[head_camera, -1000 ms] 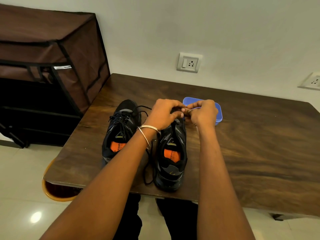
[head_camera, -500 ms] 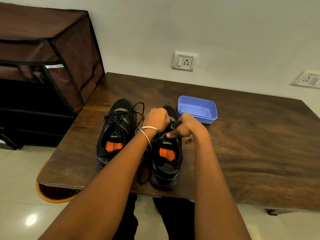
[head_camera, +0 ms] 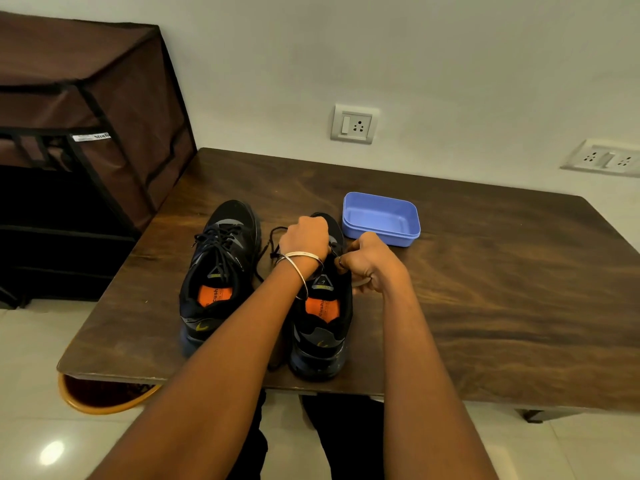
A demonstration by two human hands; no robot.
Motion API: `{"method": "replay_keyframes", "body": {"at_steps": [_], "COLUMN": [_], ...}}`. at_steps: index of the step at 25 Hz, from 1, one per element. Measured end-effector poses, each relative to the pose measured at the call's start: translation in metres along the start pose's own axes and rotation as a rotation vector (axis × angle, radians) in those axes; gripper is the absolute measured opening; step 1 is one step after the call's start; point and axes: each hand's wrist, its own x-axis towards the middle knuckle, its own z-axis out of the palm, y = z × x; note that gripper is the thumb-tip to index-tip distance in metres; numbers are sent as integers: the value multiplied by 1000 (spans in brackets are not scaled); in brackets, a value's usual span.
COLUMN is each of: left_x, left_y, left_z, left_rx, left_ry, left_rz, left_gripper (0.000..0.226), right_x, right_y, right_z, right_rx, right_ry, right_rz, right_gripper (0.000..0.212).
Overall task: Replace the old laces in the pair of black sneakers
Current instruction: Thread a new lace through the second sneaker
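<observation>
Left hand (head_camera: 304, 237) curled over right sneaker (head_camera: 320, 317) lacing; right hand (head_camera: 370, 261) pinches black lace (head_camera: 273, 237); grip of left unclear.

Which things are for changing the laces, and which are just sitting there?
For the job:
- right sneaker, under both hands
- its lace
- left sneaker, laced
- left hand and right hand, both curled at the lace

Just there:
- blue tub, on the table
- brown rack
- wall sockets
- bin under the table
</observation>
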Motion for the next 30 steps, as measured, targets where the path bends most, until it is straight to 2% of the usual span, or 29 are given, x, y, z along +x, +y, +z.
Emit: {"method": "replay_keyframes", "body": {"at_steps": [3, 7, 10, 14, 19, 20, 22, 25, 27, 30], "left_x": [-5, -3, -4, -8, -4, -3, -2, 0, -7, -26], "left_y": [2, -6, -5, 5, 6, 5, 4, -1, -10, -26], "left_z": [2, 7, 16, 31, 32, 31, 27, 11, -4, -24], "left_rx": [23, -246, -392, -457, -522, -528, -522, -514, -547, -615], "left_ry": [-8, -134, -90, 33, 48, 38, 5, -130, -262, -350], "left_rz": [-9, -121, -212, -361, -458, -450, -425, -301, -160, -4], "left_gripper": [21, 19, 33, 27, 22, 22, 24, 28, 31, 53], "right_x": [2, -6, -5, -4, -5, -2, 8, 25, 33, 42], "right_y": [4, 4, 4, 5, 18, 21, 24, 24, 22, 20], "right_z": [-2, -6, -8, -8, -17, -18, -16, 1, 10, 13], "right_rx": [29, 32, 12, -15, 216, 284, 344, 196, 117, 75], "right_ry": [-8, -78, -113, -145, -272, -248, -64, 198, 273, 305], "right_rz": [4, -19, -47, -52, -8, 0, -7, -84, -130, -152], "right_gripper": [27, 22, 21, 18, 19, 18, 14, 9, 8, 10]}}
